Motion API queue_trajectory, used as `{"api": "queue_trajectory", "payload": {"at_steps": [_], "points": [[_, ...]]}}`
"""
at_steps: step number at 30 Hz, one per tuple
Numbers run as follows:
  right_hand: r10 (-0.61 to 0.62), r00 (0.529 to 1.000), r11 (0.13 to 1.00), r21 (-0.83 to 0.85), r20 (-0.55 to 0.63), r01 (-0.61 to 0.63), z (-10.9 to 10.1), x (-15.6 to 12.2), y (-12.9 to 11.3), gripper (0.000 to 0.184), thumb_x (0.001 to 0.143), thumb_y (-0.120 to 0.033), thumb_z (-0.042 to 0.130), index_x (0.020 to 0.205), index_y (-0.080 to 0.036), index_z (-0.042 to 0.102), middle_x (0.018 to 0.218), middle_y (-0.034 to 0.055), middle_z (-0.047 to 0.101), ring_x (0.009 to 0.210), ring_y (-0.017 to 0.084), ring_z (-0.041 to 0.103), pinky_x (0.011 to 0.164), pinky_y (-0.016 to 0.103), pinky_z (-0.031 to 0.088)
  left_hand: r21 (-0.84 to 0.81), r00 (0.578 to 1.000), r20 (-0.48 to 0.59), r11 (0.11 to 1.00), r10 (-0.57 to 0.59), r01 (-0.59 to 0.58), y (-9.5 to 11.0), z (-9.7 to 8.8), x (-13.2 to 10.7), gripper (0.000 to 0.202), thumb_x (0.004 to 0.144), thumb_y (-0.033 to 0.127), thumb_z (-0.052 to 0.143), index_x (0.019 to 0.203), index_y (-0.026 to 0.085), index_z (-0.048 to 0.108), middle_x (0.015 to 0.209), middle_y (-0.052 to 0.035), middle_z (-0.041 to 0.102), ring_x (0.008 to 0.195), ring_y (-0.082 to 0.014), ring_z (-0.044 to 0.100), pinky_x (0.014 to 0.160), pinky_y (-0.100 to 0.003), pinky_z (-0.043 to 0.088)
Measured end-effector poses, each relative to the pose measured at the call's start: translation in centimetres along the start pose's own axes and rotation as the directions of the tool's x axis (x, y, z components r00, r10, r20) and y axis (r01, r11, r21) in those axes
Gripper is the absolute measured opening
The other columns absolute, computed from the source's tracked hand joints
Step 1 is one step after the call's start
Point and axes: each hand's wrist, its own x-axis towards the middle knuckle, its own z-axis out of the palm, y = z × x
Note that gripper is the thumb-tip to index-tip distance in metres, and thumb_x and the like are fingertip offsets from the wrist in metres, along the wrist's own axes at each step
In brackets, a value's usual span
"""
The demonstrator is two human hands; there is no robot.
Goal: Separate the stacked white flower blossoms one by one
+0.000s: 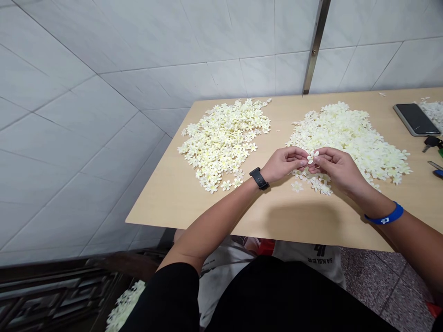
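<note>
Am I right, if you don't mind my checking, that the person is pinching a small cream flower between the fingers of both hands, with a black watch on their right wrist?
Not quite: the head view shows the black watch on the left wrist, not the right; the right wrist wears a blue band. The rest stands: the left hand and right hand pinch the small cream flower.

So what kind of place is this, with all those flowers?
Probably a simple work room, maybe in a home, but I can't be sure. Big heaps of little flowers lie on a plain table, with a phone nearby, and there's a tiled wall alongside.
</note>
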Motion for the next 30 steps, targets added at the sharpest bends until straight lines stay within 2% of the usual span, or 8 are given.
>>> {"api": "queue_trajectory", "payload": {"at_steps": [7, 11, 16, 21, 26, 30], "points": [[0.088, 0.993, 0.995, 0.044, 0.077, -0.092, 0.3, -0.4, -0.1, 0.044, 0.064, -0.053, 0.093, 0.08, -0.02, 0.068, 0.065, 0.0007, 0.07, 0.056, 0.014, 0.064, 0.056, 0.027, 0.056, 0.124, 0.998, -0.057, 0.992, 0.041, -0.033, 0.2, 0.8, -0.3, 0.046, 0.065, 0.046, 0.09, 0.084, 0.013, 0.064, 0.08, -0.0022, 0.066, 0.075, -0.0109, 0.062, 0.074, -0.027, 0.051], [0.01, 0.993, 1.0, -0.03, 0.121, -0.006, 0.2, -0.6, -0.2, 0.041, 0.075, -0.055, 0.085, 0.079, -0.021, 0.063, 0.058, -0.0023, 0.064, 0.048, 0.01, 0.052, 0.048, 0.023, 0.043, 0.143, 0.994, -0.096, 0.989, 0.058, -0.044, -0.2, 1.4, -0.6, 0.046, 0.066, 0.048, 0.089, 0.082, 0.014, 0.062, 0.078, -0.0003, 0.063, 0.07, -0.0098, 0.059, 0.069, -0.026, 0.048], [-0.076, 0.986, 0.997, -0.014, 0.149, 0.079, 0.6, -0.7, -0.1, 0.045, 0.077, -0.061, 0.081, 0.084, -0.023, 0.058, 0.058, -0.0038, 0.062, 0.051, 0.011, 0.051, 0.05, 0.025, 0.039, 0.113, 0.984, -0.143, 0.989, 0.11, -0.094, -0.5, 2.1, -1.0, 0.05, 0.07, 0.055, 0.086, 0.081, 0.014, 0.06, 0.077, -0.0011, 0.063, 0.071, -0.0114, 0.062, 0.071, -0.027, 0.051], [-0.16, 0.98, 0.985, -0.046, 0.114, 0.167, 1.2, -0.9, -0.1, 0.041, 0.082, -0.058, 0.078, 0.087, -0.023, 0.057, 0.056, -0.0058, 0.056, 0.053, 0.01, 0.046, 0.052, 0.025, 0.034, 0.148, 0.973, -0.185, 0.982, 0.141, -0.114, -0.6, 2.5, -1.0, 0.051, 0.072, 0.058, 0.083, 0.083, 0.013, 0.062, 0.078, -0.0021, 0.064, 0.071, -0.0117, 0.063, 0.069, -0.026, 0.051], [-0.168, 0.98, 0.982, -0.066, 0.102, 0.176, 1.5, -1.2, 0.0, 0.032, 0.088, -0.048, 0.074, 0.087, -0.024, 0.054, 0.059, -0.0047, 0.059, 0.056, 0.012, 0.05, 0.055, 0.026, 0.038, 0.146, 0.975, -0.168, 0.982, 0.143, -0.119, -0.7, 2.4, -1.0, 0.048, 0.076, 0.056, 0.081, 0.081, 0.013, 0.063, 0.072, -0.0019, 0.063, 0.066, -0.0106, 0.06, 0.067, -0.027, 0.05], [-0.189, 0.973, 0.978, -0.068, 0.133, 0.199, 1.6, -1.2, 0.0, 0.023, 0.09, -0.037, 0.07, 0.088, -0.025, 0.052, 0.063, -0.0034, 0.064, 0.059, 0.013, 0.055, 0.058, 0.027, 0.042, 0.177, 0.966, -0.186, 0.974, 0.178, -0.145, -0.7, 2.0, -1.0, 0.047, 0.076, 0.056, 0.08, 0.08, 0.012, 0.062, 0.075, -0.0024, 0.064, 0.067, -0.0103, 0.06, 0.065, -0.025, 0.049]]}}
